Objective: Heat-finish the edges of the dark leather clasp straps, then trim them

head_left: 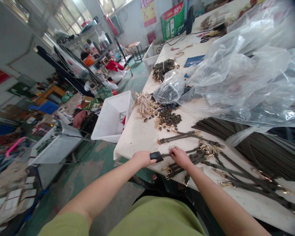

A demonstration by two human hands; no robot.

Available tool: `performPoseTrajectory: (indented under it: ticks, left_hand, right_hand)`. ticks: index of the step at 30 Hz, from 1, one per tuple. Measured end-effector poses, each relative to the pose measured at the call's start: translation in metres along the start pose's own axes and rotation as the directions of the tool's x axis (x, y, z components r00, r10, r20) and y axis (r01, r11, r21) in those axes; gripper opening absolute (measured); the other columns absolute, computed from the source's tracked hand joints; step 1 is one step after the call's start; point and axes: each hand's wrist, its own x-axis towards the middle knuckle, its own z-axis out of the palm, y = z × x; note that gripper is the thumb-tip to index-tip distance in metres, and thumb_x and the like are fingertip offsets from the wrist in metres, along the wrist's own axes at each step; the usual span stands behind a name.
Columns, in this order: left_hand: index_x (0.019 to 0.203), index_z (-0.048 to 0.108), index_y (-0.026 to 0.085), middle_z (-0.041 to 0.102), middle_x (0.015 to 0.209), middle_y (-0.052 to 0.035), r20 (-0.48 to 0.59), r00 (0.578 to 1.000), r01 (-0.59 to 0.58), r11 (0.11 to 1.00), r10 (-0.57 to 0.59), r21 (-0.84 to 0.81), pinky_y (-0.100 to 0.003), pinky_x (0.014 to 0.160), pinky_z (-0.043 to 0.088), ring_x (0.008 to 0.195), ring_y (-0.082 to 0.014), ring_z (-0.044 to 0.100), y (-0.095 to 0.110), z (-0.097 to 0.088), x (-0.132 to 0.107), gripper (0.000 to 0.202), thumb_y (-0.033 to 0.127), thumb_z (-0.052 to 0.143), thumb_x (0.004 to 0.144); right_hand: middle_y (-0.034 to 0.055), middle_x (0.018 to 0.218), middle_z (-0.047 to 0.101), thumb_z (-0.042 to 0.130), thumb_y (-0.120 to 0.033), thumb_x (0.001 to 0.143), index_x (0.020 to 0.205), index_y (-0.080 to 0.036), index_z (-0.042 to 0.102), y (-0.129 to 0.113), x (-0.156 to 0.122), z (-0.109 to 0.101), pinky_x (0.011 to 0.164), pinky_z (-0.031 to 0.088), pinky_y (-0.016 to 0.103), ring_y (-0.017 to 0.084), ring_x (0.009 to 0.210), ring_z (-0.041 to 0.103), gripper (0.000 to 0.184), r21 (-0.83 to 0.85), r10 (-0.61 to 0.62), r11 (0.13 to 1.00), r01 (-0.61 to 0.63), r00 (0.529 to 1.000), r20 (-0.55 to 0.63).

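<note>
Closest to the wearer, both hands work at the near edge of a white tabletop (135, 141). The left hand (142, 159) is closed around a black tab (156, 156) at one end of a thin dark strap (166, 154), whose long axis runs sideways towards the right hand (180, 158). Those fingers rest on the strap; whether they pinch it cannot be told. Just beyond lie more straps with gold clasps (199, 157), then a heap of small dark fittings (168, 118), a tangle of gold hardware (145, 105) and clear plastic sheeting (238, 78). A white plastic bin (111, 116) stands left of the tabletop.
</note>
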Motion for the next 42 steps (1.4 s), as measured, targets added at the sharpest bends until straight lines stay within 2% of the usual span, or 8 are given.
performPoseTrajectory:
  ticks: [12,17,20,25,29,33,36,42]
  left_hand:
    - [0.103,0.057,0.024,0.064,0.101,-0.0070,-0.064,0.998,-0.017,0.995,0.010,-0.094,-0.034,0.073,0.046,0.090,-0.0261,0.059,-0.018,0.013,0.007,0.061,0.069,0.036,0.068]
    - [0.103,0.056,0.025,0.065,0.097,-0.0059,-0.114,0.987,0.082,0.971,-0.110,-0.226,-0.030,0.069,0.046,0.088,-0.0237,0.060,-0.050,0.026,-0.017,0.060,0.069,0.032,0.071]
    - [0.102,0.057,0.026,0.065,0.096,-0.0056,-0.106,0.989,0.078,0.965,-0.107,-0.249,-0.030,0.068,0.045,0.087,-0.0243,0.060,-0.062,0.042,-0.036,0.059,0.069,0.033,0.070]
    - [0.105,0.055,0.027,0.065,0.098,-0.0050,-0.091,0.993,0.045,0.962,-0.071,-0.268,-0.030,0.069,0.044,0.089,-0.0247,0.059,-0.059,0.063,-0.055,0.056,0.066,0.035,0.071]
    - [0.108,0.053,0.028,0.065,0.099,-0.0038,-0.079,0.993,0.057,0.945,-0.087,-0.322,-0.028,0.067,0.044,0.088,-0.0241,0.060,-0.062,0.070,-0.063,0.054,0.065,0.035,0.073]
    - [0.104,0.054,0.028,0.065,0.097,-0.0035,-0.098,0.991,0.051,0.937,-0.090,-0.346,-0.029,0.065,0.045,0.087,-0.0253,0.060,-0.067,0.075,-0.070,0.052,0.065,0.035,0.072]
    - [0.102,0.055,0.027,0.065,0.096,-0.0038,-0.079,0.994,0.041,0.933,-0.073,-0.357,-0.029,0.065,0.045,0.086,-0.0247,0.060,-0.068,0.080,-0.072,0.052,0.065,0.036,0.072]
    - [0.100,0.055,0.027,0.066,0.093,-0.0038,-0.091,0.993,0.032,0.927,-0.071,-0.373,-0.029,0.064,0.044,0.085,-0.0246,0.060,-0.071,0.087,-0.072,0.051,0.065,0.036,0.072]
  right_hand:
    - [0.0027,0.091,0.053,0.043,-0.026,0.080,0.089,-0.020,0.057,0.000,0.004,0.005,0.070,0.033,0.023,0.012,0.080,0.051,0.018,-0.046,-0.005,0.999,0.005,1.000,0.008]
    - [0.0031,0.092,0.053,0.042,-0.030,0.081,0.090,-0.020,0.058,-0.004,0.003,0.005,0.069,0.034,0.023,0.013,0.078,0.052,0.021,-0.100,0.016,0.995,-0.012,0.999,0.031]
    - [0.0046,0.091,0.054,0.042,-0.034,0.082,0.091,-0.021,0.059,-0.013,0.005,0.002,0.071,0.034,0.025,0.014,0.080,0.052,0.024,-0.193,-0.052,0.979,0.063,0.997,0.064]
    - [0.0067,0.088,0.056,0.050,-0.029,0.078,0.088,-0.021,0.059,-0.034,0.015,-0.003,0.075,0.033,0.029,0.020,0.088,0.050,0.016,-0.365,-0.180,0.897,0.250,0.960,0.215]
    - [0.0076,0.089,0.054,0.044,-0.022,0.081,0.089,-0.017,0.054,-0.038,0.016,0.004,0.068,0.034,0.027,0.017,0.081,0.053,0.014,-0.419,-0.110,0.888,0.189,0.973,0.204]
    - [0.0066,0.093,0.052,0.045,-0.027,0.081,0.099,-0.017,0.050,-0.036,0.005,0.017,0.064,0.034,0.025,0.015,0.074,0.053,0.021,-0.335,-0.072,0.936,0.111,0.989,0.127]
    - [0.0066,0.097,0.051,0.048,-0.033,0.079,0.106,-0.019,0.049,-0.038,-0.003,0.020,0.065,0.035,0.025,0.015,0.077,0.053,0.031,-0.282,-0.090,0.953,0.114,0.991,0.098]
    - [0.0063,0.099,0.051,0.047,-0.031,0.079,0.099,-0.023,0.055,-0.055,-0.004,0.023,0.068,0.033,0.026,0.017,0.083,0.051,0.023,-0.339,-0.158,0.917,0.208,0.973,0.167]
